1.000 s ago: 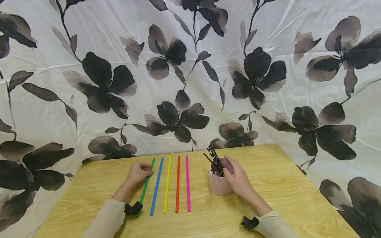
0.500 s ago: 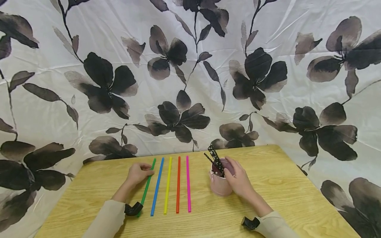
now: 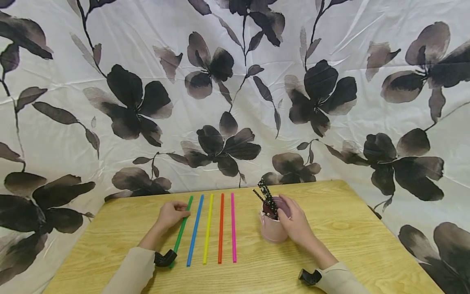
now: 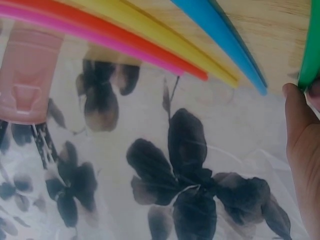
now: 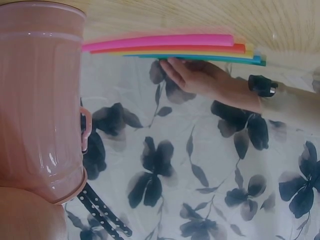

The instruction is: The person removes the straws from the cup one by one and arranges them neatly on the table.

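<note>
My left hand pinches a green straw near its far end, with thumb and fingers on it; most of the straw lies along the table. To its right lie a blue straw, a yellow straw, a red straw and a pink straw, side by side and apart. My right hand grips the rim of a small pink bucket, which stands upright. Black strips with white dots stick out of the bucket; their lower parts are hidden inside. A lug shows on its side.
The wooden table ends at a back edge just beyond the straws. Behind it hangs a white cloth with dark flowers. Each wrist wears a black camera.
The view has shifted very slightly. Both hands, the straws and the bucket keep their places.
</note>
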{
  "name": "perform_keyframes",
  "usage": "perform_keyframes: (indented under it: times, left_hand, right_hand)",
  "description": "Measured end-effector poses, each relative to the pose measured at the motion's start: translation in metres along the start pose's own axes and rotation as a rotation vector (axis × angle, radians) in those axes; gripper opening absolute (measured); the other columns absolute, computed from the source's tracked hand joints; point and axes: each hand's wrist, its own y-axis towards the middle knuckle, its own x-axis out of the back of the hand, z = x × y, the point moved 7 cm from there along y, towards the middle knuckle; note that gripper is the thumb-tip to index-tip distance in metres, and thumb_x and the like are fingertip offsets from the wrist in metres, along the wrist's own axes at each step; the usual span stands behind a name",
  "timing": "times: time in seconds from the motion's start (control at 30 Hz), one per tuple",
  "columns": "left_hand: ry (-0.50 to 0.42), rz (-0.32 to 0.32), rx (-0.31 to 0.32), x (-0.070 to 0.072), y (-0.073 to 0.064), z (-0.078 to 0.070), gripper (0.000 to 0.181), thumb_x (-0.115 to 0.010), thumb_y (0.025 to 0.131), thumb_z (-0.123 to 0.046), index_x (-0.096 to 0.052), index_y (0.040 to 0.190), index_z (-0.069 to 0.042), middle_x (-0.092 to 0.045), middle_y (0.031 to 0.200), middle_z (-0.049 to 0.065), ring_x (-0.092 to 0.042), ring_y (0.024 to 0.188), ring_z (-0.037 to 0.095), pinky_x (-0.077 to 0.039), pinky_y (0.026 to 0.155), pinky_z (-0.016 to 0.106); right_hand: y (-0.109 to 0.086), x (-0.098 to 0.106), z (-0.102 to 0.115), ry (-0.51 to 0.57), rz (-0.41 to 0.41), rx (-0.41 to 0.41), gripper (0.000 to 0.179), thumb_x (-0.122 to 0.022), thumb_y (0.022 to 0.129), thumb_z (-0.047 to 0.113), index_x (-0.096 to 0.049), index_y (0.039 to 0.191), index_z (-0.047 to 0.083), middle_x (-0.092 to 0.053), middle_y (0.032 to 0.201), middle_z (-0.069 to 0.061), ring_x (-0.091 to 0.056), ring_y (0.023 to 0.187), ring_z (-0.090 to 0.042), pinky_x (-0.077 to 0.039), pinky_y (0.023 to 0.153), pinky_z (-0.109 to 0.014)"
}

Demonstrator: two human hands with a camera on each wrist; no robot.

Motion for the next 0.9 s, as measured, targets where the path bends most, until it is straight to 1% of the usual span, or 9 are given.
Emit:
perform_keyframes:
  times: [0.23,0.37,0.47,0.57,0.63,0.7,0.77,0.83,0.9]
  left_hand:
    - [-0.015,-0.008,0.026,-0.001,0.001,0.002,0.031,-0.074,0.071,-0.016,-0.065,0.097,-0.002,-0.064,0.080,0.004,-0.059,0.073,0.016,-0.047,0.059,0.026]
    - [-0.050,-0.007,0.012,0.000,0.001,0.005,0.030,-0.072,0.073,-0.015,-0.064,0.099,-0.001,-0.064,0.082,0.007,-0.059,0.071,0.018,-0.048,0.058,0.028]
    - [-0.077,-0.025,-0.012,0.003,0.001,0.008,0.029,-0.068,0.078,-0.018,-0.064,0.101,-0.002,-0.062,0.084,0.007,-0.058,0.074,0.019,-0.048,0.058,0.028]
    - [-0.100,-0.051,-0.045,0.009,-0.002,0.002,0.027,-0.064,0.081,-0.023,-0.064,0.102,-0.006,-0.061,0.088,0.006,-0.056,0.077,0.019,-0.047,0.061,0.028]
    - [-0.127,-0.053,-0.084,0.011,-0.008,-0.011,0.026,-0.063,0.083,-0.023,-0.063,0.103,-0.007,-0.061,0.090,0.006,-0.057,0.079,0.020,-0.048,0.062,0.029]
    - [-0.161,-0.040,-0.122,0.012,-0.017,-0.033,0.024,-0.062,0.083,-0.024,-0.064,0.102,-0.010,-0.061,0.092,0.006,-0.058,0.079,0.022,-0.048,0.062,0.029]
    - [-0.212,-0.015,-0.167,0.010,-0.028,-0.062,0.021,-0.062,0.083,-0.020,-0.064,0.101,-0.009,-0.062,0.092,0.008,-0.058,0.080,0.025,-0.048,0.062,0.029]
    - [-0.254,0.016,-0.230,0.006,-0.037,-0.092,0.020,-0.063,0.083,-0.019,-0.065,0.099,-0.009,-0.063,0.091,0.007,-0.058,0.079,0.024,-0.048,0.061,0.029]
    - [-0.287,0.051,-0.285,-0.002,-0.043,-0.116,0.019,-0.064,0.082,-0.020,-0.066,0.097,-0.010,-0.064,0.089,0.005,-0.058,0.078,0.022,-0.048,0.061,0.028]
  right_hand:
    - [0.001,0.000,-0.001,-0.006,0.001,0.009,0.045,-0.054,0.085,0.019,-0.044,0.129,0.013,-0.049,0.120,-0.007,-0.045,0.111,-0.023,-0.037,0.091,-0.042]
    - [0.001,0.000,-0.002,0.001,0.006,-0.002,0.046,-0.054,0.085,0.020,-0.042,0.130,0.014,-0.048,0.122,-0.006,-0.043,0.113,-0.024,-0.035,0.092,-0.043]
    - [0.000,0.000,-0.002,0.003,0.009,-0.013,0.047,-0.054,0.086,0.021,-0.042,0.130,0.015,-0.048,0.123,-0.006,-0.043,0.113,-0.024,-0.035,0.093,-0.044]
    - [-0.001,-0.001,-0.003,0.000,0.010,-0.013,0.047,-0.054,0.086,0.021,-0.042,0.130,0.015,-0.048,0.123,-0.006,-0.043,0.113,-0.024,-0.035,0.092,-0.044]
    - [-0.001,-0.001,-0.002,0.001,0.011,-0.010,0.046,-0.054,0.086,0.021,-0.043,0.130,0.015,-0.048,0.122,-0.006,-0.043,0.113,-0.023,-0.036,0.092,-0.042]
    - [0.000,-0.001,-0.002,0.002,0.012,-0.004,0.046,-0.054,0.085,0.020,-0.043,0.130,0.014,-0.049,0.122,-0.006,-0.044,0.112,-0.023,-0.036,0.091,-0.042]
    - [0.000,-0.001,-0.001,-0.003,0.012,-0.004,0.046,-0.054,0.085,0.020,-0.043,0.130,0.013,-0.049,0.122,-0.007,-0.044,0.112,-0.023,-0.036,0.092,-0.041]
    - [0.000,-0.001,0.000,-0.002,0.014,-0.006,0.046,-0.054,0.086,0.020,-0.043,0.130,0.012,-0.048,0.122,-0.007,-0.043,0.113,-0.023,-0.035,0.092,-0.042]
    - [0.000,0.000,0.001,-0.002,0.013,-0.008,0.046,-0.054,0.086,0.020,-0.042,0.130,0.012,-0.048,0.122,-0.007,-0.043,0.113,-0.023,-0.035,0.093,-0.042]
